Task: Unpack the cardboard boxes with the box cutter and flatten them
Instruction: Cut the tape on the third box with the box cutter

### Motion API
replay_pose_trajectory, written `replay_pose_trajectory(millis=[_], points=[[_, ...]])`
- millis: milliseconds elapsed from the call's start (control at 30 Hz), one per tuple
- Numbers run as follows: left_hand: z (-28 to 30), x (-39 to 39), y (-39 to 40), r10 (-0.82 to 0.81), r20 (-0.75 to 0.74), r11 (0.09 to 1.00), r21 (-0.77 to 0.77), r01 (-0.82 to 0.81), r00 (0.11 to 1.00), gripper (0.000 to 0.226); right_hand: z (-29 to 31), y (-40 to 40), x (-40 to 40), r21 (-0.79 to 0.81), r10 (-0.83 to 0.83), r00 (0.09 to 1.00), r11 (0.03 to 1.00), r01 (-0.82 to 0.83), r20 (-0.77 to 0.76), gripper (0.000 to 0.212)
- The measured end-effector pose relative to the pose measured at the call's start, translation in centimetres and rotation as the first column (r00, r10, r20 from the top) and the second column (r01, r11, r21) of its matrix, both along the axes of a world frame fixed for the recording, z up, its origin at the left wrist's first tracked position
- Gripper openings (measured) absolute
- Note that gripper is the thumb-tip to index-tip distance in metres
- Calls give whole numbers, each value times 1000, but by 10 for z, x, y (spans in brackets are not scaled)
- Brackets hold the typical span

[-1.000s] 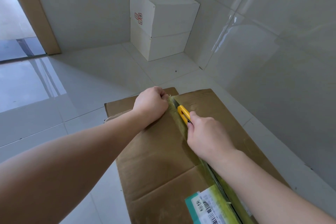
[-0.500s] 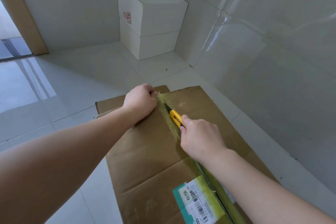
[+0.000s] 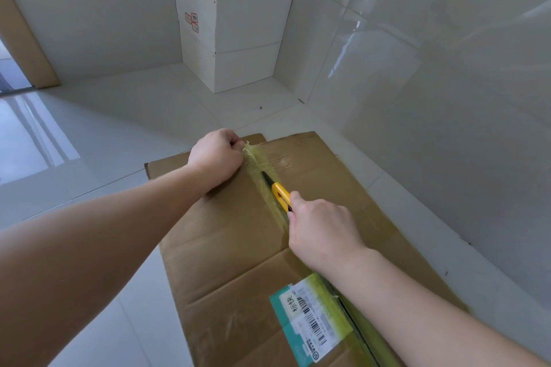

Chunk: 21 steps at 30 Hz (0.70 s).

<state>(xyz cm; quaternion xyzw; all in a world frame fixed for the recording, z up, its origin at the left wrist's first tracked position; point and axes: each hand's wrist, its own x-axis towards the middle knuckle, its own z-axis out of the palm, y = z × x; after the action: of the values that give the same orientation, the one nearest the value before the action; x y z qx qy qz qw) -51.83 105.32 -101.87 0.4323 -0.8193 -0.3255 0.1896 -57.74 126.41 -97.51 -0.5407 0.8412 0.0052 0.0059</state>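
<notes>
A brown cardboard box [image 3: 226,247] lies flat-topped on the floor in front of me, sealed down its middle seam with yellowish tape [image 3: 259,176]. My right hand [image 3: 322,232] grips a yellow box cutter [image 3: 280,192], whose dark blade tip sits in the taped seam. My left hand [image 3: 216,155] is curled into a fist at the box's far edge, gripping it beside the crinkled tape end. A green and white shipping label [image 3: 310,322] is stuck near the seam close to me. Behind my right forearm the seam shows as a dark open slit.
Two white boxes [image 3: 238,30] are stacked in the far corner. A glossy tiled wall [image 3: 432,98] runs close along the right side of the brown box. Pale floor tiles [image 3: 98,143] spread to the left, with a doorway at the far left.
My right hand has drawn the box cutter back toward me along the taped seam, away from my left hand. The left hand stays at the far edge. My view has shifted slightly.
</notes>
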Motion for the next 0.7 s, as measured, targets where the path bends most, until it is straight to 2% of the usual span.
replay_pose_trajectory(millis=[100,233,333,400,433,467,533,600,700], points=[[0,-1,0,-16,-2,1000,-10,16,1000,13,3,5,0,7,2,1000,1000,-2,4,42],[0,-3,0,-11,-11,1000,-22,10,1000,14,10,13,-5,17,-9,998,1000,8,66,11],[-4,-3,1,-18,24,998,-53,20,1000,13,8,7,-6,47,-23,996,999,19,82,10],[-3,-1,3,-84,67,985,-145,93,994,15,4,6,-6,37,-35,995,999,32,97,14],[-1,1,5,-157,104,953,-245,178,982,23,2,7,-5,34,-37,995,999,33,98,13],[1,2,6,-256,167,884,-358,300,952,32,0,8,-5,30,-35,995,999,33,95,10],[4,3,10,-445,313,686,-483,545,839,39,-2,9,-4,29,-29,997,999,27,70,7],[8,3,12,-530,405,602,-439,667,745,37,-2,6,-2,42,-20,999,999,19,30,15],[8,3,9,-576,437,558,-407,723,691,41,-1,4,-1,48,-9,1000,999,9,9,28]])
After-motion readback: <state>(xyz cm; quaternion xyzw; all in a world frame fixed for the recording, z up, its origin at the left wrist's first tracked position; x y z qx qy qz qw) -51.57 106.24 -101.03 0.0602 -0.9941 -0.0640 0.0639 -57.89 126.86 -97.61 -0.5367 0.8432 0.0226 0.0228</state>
